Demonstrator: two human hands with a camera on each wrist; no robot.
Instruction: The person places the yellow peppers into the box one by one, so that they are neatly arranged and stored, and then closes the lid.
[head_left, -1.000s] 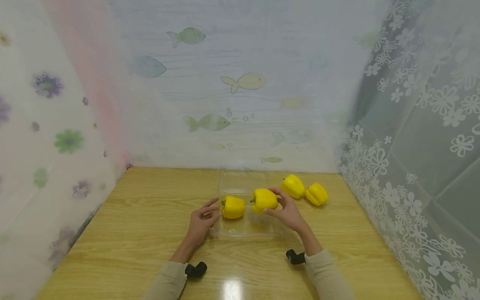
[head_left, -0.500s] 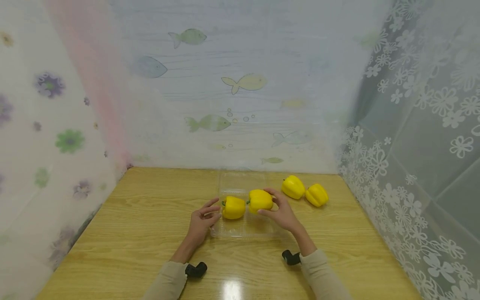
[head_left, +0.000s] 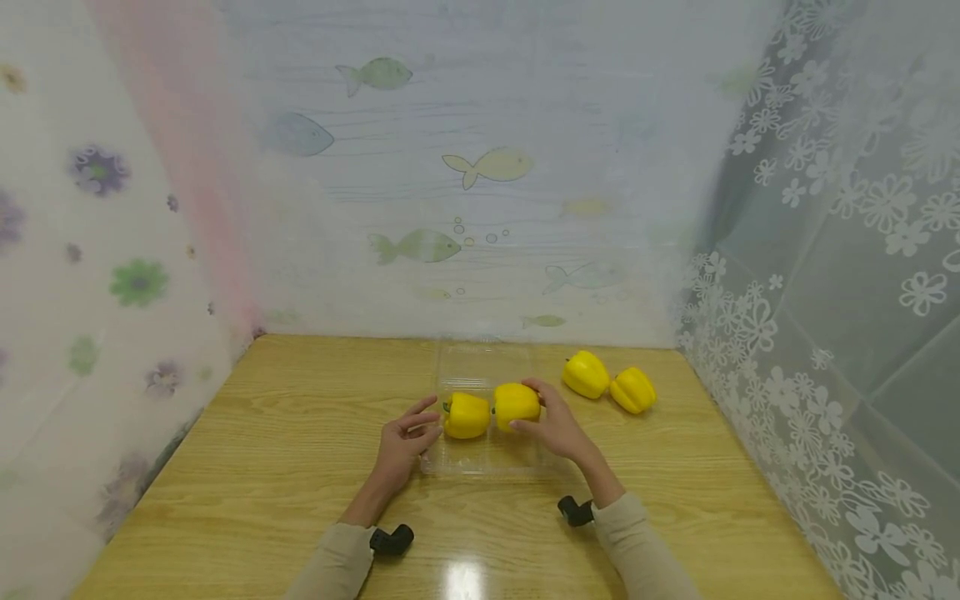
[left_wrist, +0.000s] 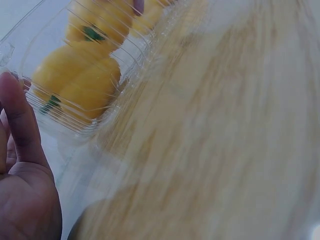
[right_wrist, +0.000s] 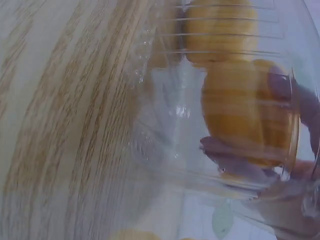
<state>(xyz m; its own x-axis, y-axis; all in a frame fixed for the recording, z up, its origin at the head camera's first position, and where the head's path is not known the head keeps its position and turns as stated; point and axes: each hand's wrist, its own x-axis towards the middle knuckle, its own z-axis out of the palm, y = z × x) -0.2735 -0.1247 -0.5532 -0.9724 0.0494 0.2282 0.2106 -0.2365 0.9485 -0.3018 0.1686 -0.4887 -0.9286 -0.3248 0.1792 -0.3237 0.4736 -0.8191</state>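
Observation:
A clear plastic clamshell box (head_left: 468,464) lies on the table with its lid folded back behind it. In its left part sits a yellow bell pepper (head_left: 467,417), green stem to the left. My right hand (head_left: 557,425) holds a second yellow bell pepper (head_left: 515,402) between thumb and fingers over the box's right part, against the first pepper. Seen through the wall in the right wrist view, my fingertips reach around this pepper (right_wrist: 235,110). My left hand (head_left: 401,446) rests at the box's left edge, fingers fairly straight; in the left wrist view a digit touches the rim.
Two more yellow bell peppers, one nearer (head_left: 587,374) and one farther right (head_left: 633,390), lie on the wooden table (head_left: 300,417) behind my right hand. Patterned curtains (head_left: 480,208) enclose the back and both sides.
My right hand has moved left and slightly down with its pepper, closing the gap to the pepper in the box. The left hand has stayed in place.

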